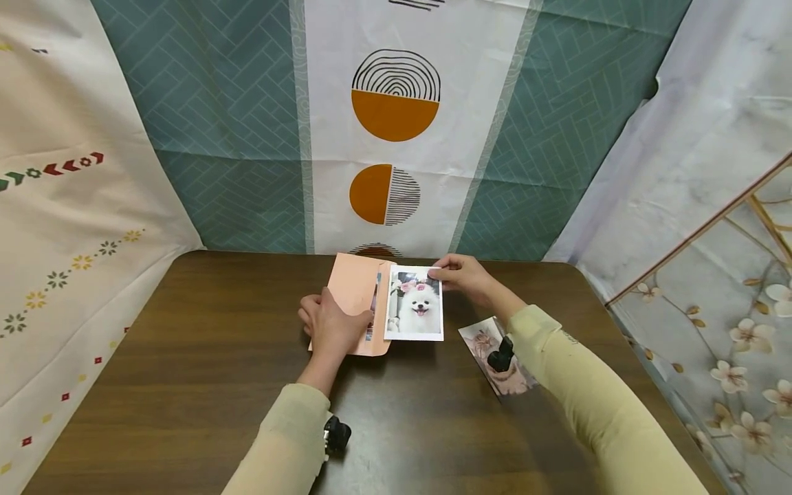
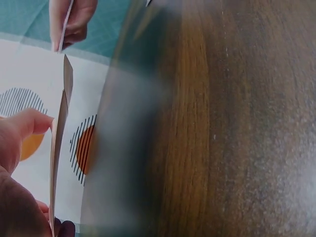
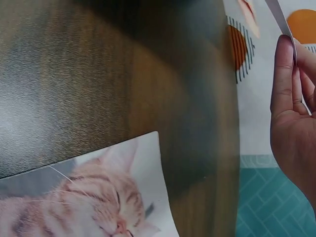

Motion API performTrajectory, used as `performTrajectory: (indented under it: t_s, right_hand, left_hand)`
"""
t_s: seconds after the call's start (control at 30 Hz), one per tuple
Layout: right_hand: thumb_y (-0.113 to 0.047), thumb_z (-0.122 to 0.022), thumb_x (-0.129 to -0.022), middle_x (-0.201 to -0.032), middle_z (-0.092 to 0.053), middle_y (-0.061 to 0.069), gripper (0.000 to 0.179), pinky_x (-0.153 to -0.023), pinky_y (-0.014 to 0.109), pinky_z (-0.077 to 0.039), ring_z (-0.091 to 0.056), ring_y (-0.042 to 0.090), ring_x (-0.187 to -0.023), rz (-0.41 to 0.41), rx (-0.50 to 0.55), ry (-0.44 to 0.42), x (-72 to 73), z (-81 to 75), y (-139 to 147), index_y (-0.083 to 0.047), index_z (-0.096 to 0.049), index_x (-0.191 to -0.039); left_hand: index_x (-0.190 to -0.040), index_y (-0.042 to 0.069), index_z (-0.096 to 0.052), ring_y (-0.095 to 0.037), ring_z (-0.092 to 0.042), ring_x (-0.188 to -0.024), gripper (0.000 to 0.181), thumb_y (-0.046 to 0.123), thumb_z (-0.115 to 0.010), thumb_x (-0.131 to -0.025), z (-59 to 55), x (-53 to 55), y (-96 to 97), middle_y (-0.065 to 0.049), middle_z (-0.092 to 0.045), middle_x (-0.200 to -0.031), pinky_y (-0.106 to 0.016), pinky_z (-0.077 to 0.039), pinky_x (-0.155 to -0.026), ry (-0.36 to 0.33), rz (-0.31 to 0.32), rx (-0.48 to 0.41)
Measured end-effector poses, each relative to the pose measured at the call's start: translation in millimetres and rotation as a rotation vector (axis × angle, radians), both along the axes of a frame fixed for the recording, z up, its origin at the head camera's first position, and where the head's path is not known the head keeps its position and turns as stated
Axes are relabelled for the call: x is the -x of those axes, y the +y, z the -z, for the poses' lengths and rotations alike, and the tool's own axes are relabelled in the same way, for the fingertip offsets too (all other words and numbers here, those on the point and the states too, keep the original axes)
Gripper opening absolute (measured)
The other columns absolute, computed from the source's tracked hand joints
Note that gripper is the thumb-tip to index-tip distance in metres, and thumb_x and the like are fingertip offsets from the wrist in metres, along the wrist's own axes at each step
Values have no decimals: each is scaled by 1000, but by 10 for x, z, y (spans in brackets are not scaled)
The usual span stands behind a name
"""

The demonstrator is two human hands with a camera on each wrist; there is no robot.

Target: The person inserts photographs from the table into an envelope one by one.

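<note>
My left hand grips a peach-coloured envelope, thumb on the near face and fingers behind it. The envelope's flap is open at its right side, and a strip of another picture shows inside the opening. My right hand pinches the top right corner of a white-bordered photo of a fluffy white dog. That photo is at the envelope's right edge, over the flap. In the left wrist view the envelope appears edge-on, held by the left thumb.
A photo of a cat lies on the dark wooden table, under the right forearm in the head view. Patterned curtains hang behind the table and at both sides. A small black camera is on the left wrist.
</note>
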State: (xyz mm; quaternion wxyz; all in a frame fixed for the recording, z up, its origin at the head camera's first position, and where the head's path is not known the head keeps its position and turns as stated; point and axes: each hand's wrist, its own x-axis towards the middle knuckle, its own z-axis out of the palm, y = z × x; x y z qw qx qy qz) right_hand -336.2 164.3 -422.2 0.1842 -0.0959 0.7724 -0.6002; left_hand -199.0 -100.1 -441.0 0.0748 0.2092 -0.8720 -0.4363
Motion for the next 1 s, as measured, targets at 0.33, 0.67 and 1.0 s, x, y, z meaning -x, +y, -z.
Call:
performTrajectory:
  t_s: [0.33,0.67,1.0]
  right_hand:
    - [-1,-75,-98,-88,-71,2,10,-74,31,-60,-69,15,-81,-76,-56,-7,-51,88,-146,4,-71,-105]
    - [-2,-76,-97,-88,-70,3,7,-74,29,-61,-69,14,-82,-79,-90,9,-61,34,-194,1,-72,-102]
    - [-3,-75,-98,-90,-72,2,8,-79,35,-62,-70,15,-81,-147,-107,-6,-60,42,-237,2,-72,-103]
  left_hand:
    - [-155,-7,-40,-45,-27,-134,101,38,-90,-79,-23,13,-2,-29,-32,-141,-61,-31,-112,30,2,-9]
    - [-156,-6,-39,-45,-27,-136,102,38,-90,-79,-46,12,14,-29,-31,-143,-61,-31,-113,30,2,-16]
    - [-157,-6,-38,-45,-26,-135,102,37,-89,-80,-57,2,14,-29,-31,-143,-61,-30,-114,37,0,-17]
